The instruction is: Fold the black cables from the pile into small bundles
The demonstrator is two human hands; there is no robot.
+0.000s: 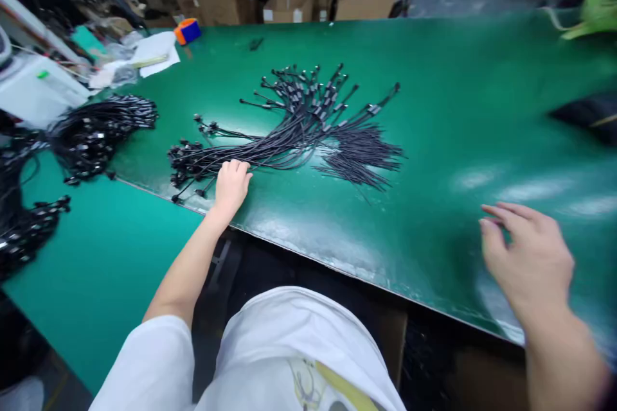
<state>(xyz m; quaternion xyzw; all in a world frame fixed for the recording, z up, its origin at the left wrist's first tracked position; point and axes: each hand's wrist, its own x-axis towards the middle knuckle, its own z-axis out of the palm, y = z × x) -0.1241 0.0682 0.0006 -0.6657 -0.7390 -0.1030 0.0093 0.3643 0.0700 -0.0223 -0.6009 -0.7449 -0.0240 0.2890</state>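
Note:
A bundle of black cables (284,141) with small connectors at both ends is spread across the green table. At its near edge, toward the left ends, my left hand (232,185) has its fingers curled down on a cable; its fingertips are partly hidden. A pile of short, thin black strips (366,153) that look like cable ties lies against the bundle's right side. Well to the right, above the bare tabletop, my right hand (527,253) is slightly blurred. Its thumb and fingers are apart and nothing shows between them.
More black cable bundles (103,131) lie at the left, where a second green surface (130,257) adjoins the table (457,83). An orange and blue tape roll (187,31) and papers (157,51) are at the back left. A dark object (590,117) lies at the right. Cardboard boxes (289,6) stand behind.

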